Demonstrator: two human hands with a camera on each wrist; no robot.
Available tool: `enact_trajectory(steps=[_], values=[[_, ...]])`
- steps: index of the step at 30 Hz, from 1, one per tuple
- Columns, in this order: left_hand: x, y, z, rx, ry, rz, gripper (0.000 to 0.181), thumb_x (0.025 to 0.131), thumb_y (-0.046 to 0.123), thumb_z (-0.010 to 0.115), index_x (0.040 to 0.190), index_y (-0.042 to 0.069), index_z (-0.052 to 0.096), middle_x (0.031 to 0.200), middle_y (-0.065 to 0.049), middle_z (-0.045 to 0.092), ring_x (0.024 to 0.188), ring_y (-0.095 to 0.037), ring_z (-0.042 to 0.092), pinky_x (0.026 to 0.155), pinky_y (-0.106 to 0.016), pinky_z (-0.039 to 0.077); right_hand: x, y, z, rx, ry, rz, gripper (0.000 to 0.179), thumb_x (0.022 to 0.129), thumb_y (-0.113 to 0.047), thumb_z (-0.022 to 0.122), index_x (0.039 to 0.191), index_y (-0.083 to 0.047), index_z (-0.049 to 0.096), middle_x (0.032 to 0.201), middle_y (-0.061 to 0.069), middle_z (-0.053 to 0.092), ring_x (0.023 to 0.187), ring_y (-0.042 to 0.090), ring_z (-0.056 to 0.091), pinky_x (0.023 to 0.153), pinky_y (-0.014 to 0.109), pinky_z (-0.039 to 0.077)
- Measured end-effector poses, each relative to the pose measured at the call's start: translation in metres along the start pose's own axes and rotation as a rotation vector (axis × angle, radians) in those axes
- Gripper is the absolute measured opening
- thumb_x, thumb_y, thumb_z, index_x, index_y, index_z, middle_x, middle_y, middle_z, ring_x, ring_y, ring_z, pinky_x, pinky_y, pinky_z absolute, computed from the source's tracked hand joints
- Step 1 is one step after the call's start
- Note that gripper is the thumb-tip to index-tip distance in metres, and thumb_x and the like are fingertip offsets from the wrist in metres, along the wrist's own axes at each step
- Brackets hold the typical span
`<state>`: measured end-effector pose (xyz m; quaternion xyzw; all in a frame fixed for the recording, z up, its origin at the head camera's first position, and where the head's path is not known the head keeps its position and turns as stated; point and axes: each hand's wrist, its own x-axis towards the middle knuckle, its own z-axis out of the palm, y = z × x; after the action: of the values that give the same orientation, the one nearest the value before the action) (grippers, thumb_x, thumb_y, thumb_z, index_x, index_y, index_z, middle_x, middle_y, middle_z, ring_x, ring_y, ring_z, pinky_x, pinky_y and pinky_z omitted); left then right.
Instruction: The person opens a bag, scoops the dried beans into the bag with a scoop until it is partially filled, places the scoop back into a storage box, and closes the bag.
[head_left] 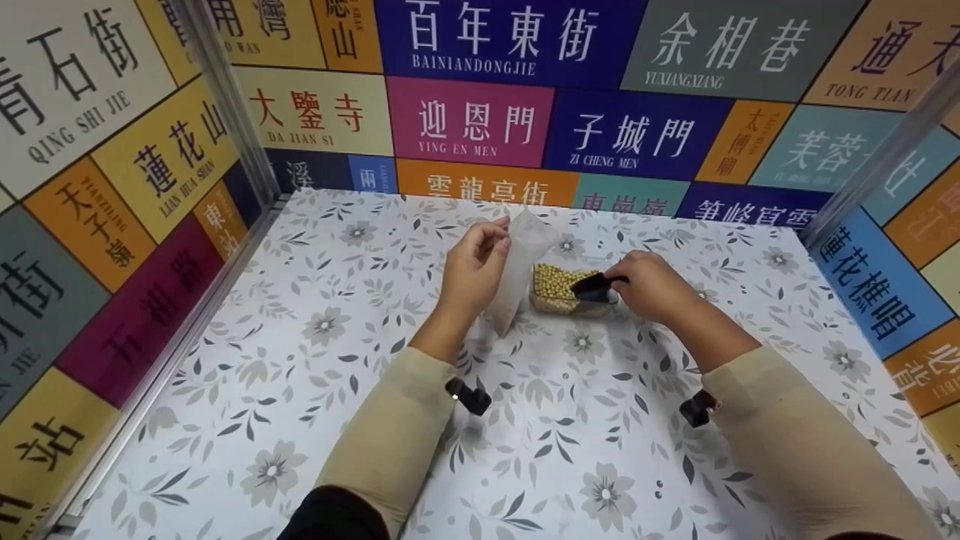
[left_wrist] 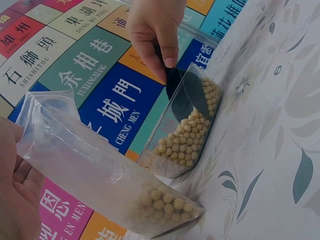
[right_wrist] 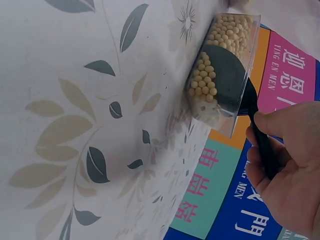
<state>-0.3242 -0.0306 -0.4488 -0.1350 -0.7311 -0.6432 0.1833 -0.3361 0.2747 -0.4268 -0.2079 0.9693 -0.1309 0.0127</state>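
With its fingers around the handle, my right hand (head_left: 649,285) holds a black scoop (right_wrist: 227,75). The scoop's blade is down among the soybeans (left_wrist: 182,142) in a clear rectangular container (head_left: 574,309). To the left of that container, my left hand (head_left: 474,262) pinches the top edge of a translucent zip bag (left_wrist: 95,155). The bag stands upright on the table, its mouth spread apart in the left wrist view. Some soybeans lie in the bottom of the bag. Part of the left fingers is hidden behind the bag in the left wrist view.
A white tablecloth (head_left: 330,420) with grey flowers and leaves covers the table. Panels with coloured street-name signs (head_left: 465,124) stand along the back and both sides. A small black device (head_left: 469,396) is strapped at each wrist.
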Motion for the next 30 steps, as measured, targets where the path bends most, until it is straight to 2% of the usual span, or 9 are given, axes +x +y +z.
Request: enact_trajectory(steps=[8, 16, 22, 30], values=[[0.000, -0.002, 0.000, 0.019, 0.003, 0.039, 0.012, 0.108, 0.019, 0.063, 0.113, 0.009, 0.068, 0.144, -0.007, 0.071, 0.131, -0.013, 0.069, 0.112, -0.019, 0.055, -0.003, 0.001, 0.012, 0.126, 0.002, 0.063, 0.032, 0.106, -0.009, 0.060, 0.135, 0.001, 0.071, 0.126, 0.026, 0.067, 0.121, 0.044, 0.063, 0.109, 0.061, 0.052], [0.000, -0.002, 0.000, 0.022, 0.009, 0.027, 0.010, 0.108, 0.019, 0.064, 0.113, 0.010, 0.068, 0.143, -0.002, 0.072, 0.131, -0.012, 0.069, 0.112, -0.019, 0.055, -0.001, -0.002, 0.019, 0.115, 0.074, 0.037, 0.030, 0.106, -0.010, 0.063, 0.133, -0.001, 0.072, 0.124, 0.020, 0.069, 0.122, 0.042, 0.063, 0.109, 0.059, 0.052], [0.000, -0.002, 0.000, 0.016, 0.011, 0.011, 0.010, 0.108, 0.019, 0.064, 0.112, 0.011, 0.069, 0.144, 0.001, 0.071, 0.131, -0.011, 0.068, 0.112, -0.019, 0.055, 0.002, -0.007, 0.019, 0.126, 0.052, 0.047, 0.031, 0.108, -0.011, 0.061, 0.136, -0.002, 0.071, 0.126, 0.020, 0.067, 0.121, 0.041, 0.063, 0.107, 0.058, 0.053], [0.000, 0.000, 0.001, 0.018, 0.005, -0.003, 0.010, 0.108, 0.019, 0.064, 0.113, 0.011, 0.069, 0.144, 0.000, 0.071, 0.132, -0.011, 0.068, 0.113, -0.019, 0.054, 0.002, -0.005, 0.028, 0.222, 0.047, 0.062, 0.033, 0.109, -0.010, 0.059, 0.139, 0.000, 0.068, 0.132, 0.023, 0.065, 0.126, 0.043, 0.061, 0.110, 0.061, 0.051]])
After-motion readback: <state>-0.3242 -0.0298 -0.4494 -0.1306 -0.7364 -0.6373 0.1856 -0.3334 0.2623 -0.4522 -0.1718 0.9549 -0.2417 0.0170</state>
